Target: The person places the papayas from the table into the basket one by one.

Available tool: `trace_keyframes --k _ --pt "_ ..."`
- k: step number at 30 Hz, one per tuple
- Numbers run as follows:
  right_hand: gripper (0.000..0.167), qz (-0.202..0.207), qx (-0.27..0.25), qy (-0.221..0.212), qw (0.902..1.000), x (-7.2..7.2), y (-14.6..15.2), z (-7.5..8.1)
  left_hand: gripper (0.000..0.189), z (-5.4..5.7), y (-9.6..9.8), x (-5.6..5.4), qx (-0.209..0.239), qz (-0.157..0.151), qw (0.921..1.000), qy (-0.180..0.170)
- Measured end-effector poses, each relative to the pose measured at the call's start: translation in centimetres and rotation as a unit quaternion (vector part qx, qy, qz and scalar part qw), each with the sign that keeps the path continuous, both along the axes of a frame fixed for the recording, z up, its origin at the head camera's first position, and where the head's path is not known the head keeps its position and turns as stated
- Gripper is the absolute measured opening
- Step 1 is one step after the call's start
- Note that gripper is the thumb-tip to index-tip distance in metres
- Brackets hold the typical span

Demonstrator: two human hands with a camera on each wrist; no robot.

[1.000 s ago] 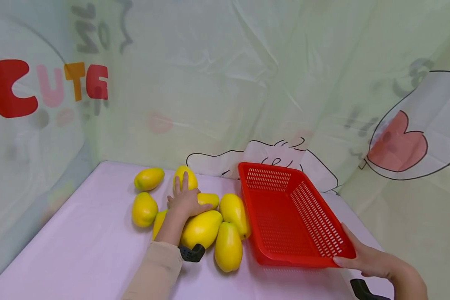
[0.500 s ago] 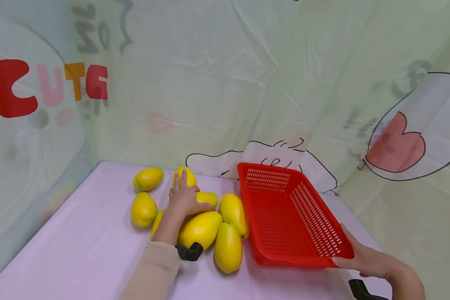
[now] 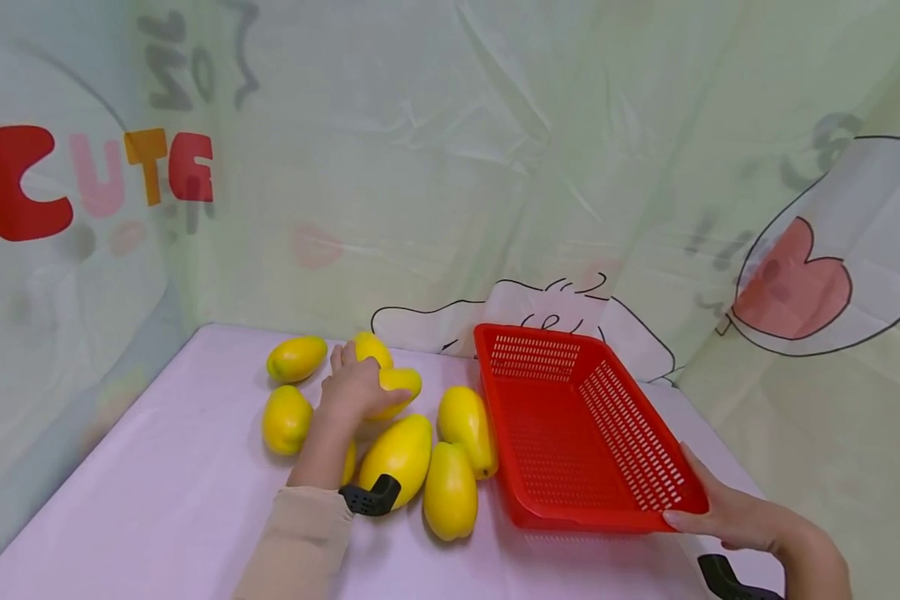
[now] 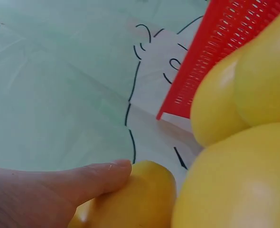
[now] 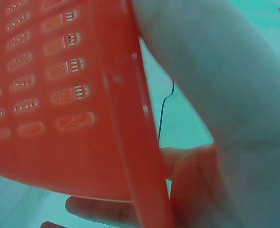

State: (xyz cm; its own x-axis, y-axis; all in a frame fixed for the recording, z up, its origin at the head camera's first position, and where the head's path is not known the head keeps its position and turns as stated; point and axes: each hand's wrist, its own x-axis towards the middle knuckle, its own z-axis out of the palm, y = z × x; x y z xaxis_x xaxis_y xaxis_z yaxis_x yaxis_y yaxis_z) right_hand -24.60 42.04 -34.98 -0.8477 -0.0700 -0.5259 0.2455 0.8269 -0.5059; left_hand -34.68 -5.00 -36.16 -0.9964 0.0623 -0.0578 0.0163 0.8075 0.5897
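Observation:
My left hand (image 3: 348, 390) grips a yellow mango (image 3: 400, 383) in the middle of the mango group, thumb on its near side. In the left wrist view the thumb (image 4: 99, 179) presses along the held mango (image 4: 142, 194), while the other fingers are out of sight. At the right, my right hand (image 3: 742, 517) holds the near right corner of an empty red plastic basket (image 3: 562, 433), with the thumb over the rim. Fingers reach beneath the basket wall (image 5: 64, 152) in the right wrist view.
Around the left hand lie several other mangoes: one at the back left (image 3: 296, 359), one in front of it (image 3: 287, 419), and a large one (image 3: 397, 458) by the wrist. Two mangoes, including this one (image 3: 468, 429), lie by the basket's left side. Printed cloth (image 3: 390, 167) walls the table.
My left hand has closed on the mango and shifted it slightly left and up, away from its neighbours. The near mangoes have shifted a little. The right hand and basket are practically still.

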Motion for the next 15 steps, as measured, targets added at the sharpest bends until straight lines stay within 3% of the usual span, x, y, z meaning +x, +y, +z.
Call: trace_keyframes --k 15 --pt "0.111 0.000 -0.007 -0.005 1.0000 -0.2 0.2 -0.2 0.075 2.9 0.1 2.1 -0.008 -0.010 0.9978 0.064"
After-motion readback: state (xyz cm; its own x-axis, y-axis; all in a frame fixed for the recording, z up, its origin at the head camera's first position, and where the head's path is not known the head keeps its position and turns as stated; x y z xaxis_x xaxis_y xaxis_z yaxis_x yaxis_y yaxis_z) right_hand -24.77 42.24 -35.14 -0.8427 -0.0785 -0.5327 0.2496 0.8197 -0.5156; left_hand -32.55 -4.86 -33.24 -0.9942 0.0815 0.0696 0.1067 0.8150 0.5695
